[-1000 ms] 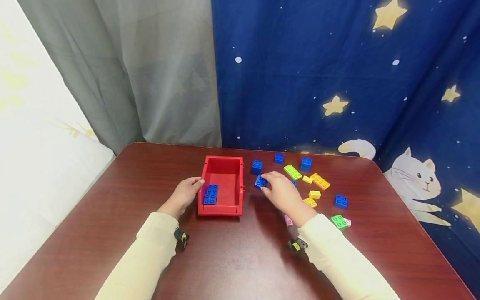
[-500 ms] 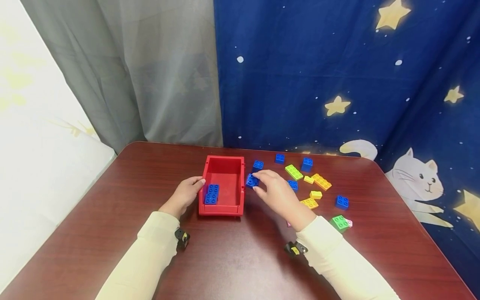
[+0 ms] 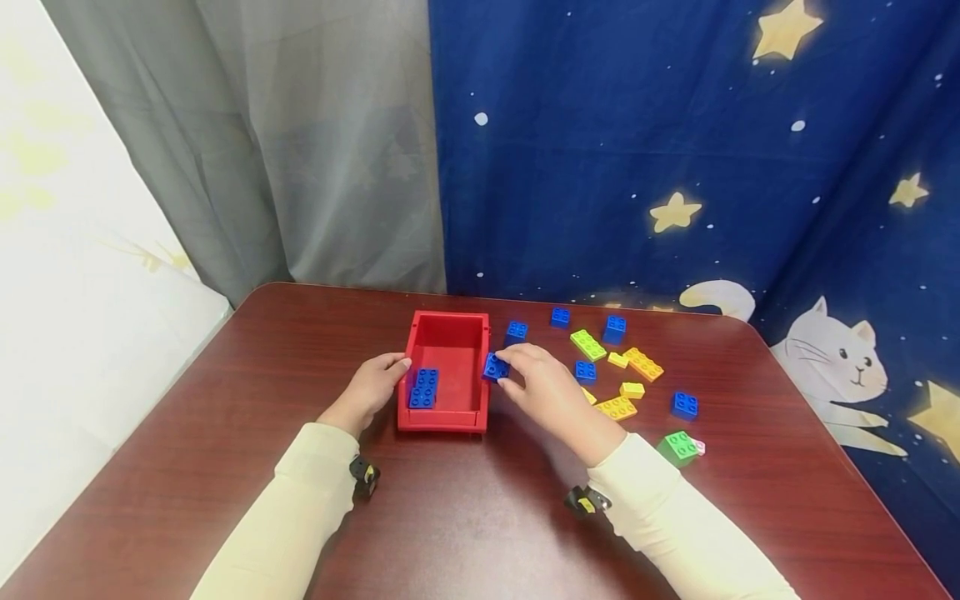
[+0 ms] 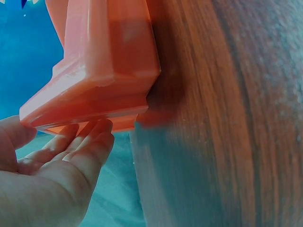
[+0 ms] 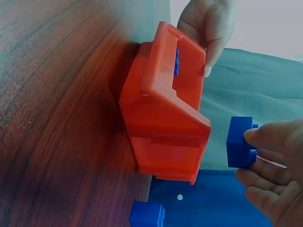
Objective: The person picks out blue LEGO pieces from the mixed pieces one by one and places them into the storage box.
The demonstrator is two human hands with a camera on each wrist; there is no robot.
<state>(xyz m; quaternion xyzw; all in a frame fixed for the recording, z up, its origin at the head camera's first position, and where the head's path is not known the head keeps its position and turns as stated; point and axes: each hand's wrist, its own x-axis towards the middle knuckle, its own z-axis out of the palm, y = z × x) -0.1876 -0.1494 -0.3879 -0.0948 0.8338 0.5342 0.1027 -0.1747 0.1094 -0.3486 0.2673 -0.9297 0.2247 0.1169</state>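
A red plastic bin [image 3: 441,422] stands on the table with a blue eight-stud brick [image 3: 423,389] inside, against its left side. My left hand [image 3: 367,389] grips the bin's left wall, thumb at the rim and fingers along the outside, as the left wrist view shows. Between thumb and fingers of my right hand [image 3: 551,392] is a small blue brick [image 5: 240,142], pinched with its studs toward the palm. In the head view this brick overlaps the bin's right rim; the right wrist view shows it raised above the table, beside the bin's open top.
Right of the bin lie several loose bricks: a blue one [image 3: 516,332] close by, a lime one [image 3: 588,344], a long yellow one [image 3: 617,409] and an orange one [image 3: 643,363]. A green brick [image 3: 678,447] is nearest the front, beside a pink piece [image 3: 700,447].
My right hand has carried the small blue brick leftward to the bin's right rim. The left hand keeps its grip, and the bin stays in place.
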